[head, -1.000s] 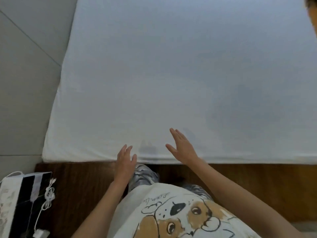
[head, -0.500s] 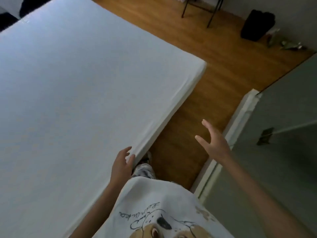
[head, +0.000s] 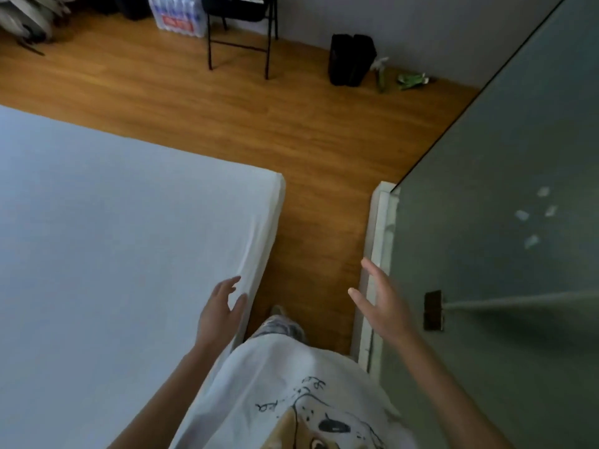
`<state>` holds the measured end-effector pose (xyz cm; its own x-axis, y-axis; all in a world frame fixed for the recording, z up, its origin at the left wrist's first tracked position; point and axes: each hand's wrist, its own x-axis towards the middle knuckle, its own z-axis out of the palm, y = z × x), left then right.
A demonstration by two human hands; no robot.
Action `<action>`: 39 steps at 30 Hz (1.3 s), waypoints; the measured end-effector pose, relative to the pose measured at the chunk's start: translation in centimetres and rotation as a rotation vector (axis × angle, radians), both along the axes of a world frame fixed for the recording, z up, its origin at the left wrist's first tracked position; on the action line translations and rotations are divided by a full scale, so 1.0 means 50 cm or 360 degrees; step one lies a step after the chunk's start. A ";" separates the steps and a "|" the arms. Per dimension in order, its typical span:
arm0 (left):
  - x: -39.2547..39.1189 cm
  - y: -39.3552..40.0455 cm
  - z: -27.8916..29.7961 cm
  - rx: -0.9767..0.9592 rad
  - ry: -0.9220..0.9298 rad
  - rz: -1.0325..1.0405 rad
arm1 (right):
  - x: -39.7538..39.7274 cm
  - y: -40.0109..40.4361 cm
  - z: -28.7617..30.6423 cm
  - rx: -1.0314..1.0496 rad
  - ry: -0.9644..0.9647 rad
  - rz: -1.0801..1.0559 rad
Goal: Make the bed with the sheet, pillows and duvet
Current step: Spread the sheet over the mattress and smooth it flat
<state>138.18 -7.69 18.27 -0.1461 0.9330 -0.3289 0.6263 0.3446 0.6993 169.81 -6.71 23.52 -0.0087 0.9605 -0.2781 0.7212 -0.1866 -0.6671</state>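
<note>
Bed (head: 97, 254) fills left half of frame, white fitted sheet (head: 123, 222) stretched smooth over the mattress, wrapped round the corner at mid-frame. No pillows or duvet visible in this view.

Left hand (head: 218, 314) at lower centre, over the bed's right edge: fingers loosely spread and relaxed, holding nothing. Cannot tell whether fingertips touch the sheet or hover just above it.

Right hand (head: 382, 306) lower right of centre, in the air above the floor strip, fingers straight and splayed wide, holding nothing. It sits in front of a white door frame (head: 377, 254), near a frosted glass panel (head: 502, 222) that takes up the right side of frame.

Person's white T-shirt with a cartoon dog print (head: 308, 409) at bottom centre; a foot shows just above it on the wooden floor (head: 227, 118).

Far end, top of frame: black folding chair (head: 241, 30), shrink-wrapped pack of water bottles (head: 178, 16) left of it, black bin (head: 351, 59) right of it against the wall, some green items on the floor just beside the bin.
</note>
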 end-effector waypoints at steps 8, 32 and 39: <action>0.154 0.403 0.053 0.0099 -0.0127 -0.0370 | 0.072 0.283 0.019 -0.0043 0.0073 -0.0262; 0.299 1.301 0.063 0.0112 -0.0083 0.0486 | 0.149 1.572 -0.009 -0.0229 0.0258 0.0492; 0.141 1.482 0.059 0.0200 -0.0267 0.0909 | -0.039 1.793 -0.032 -0.0193 0.0233 0.0695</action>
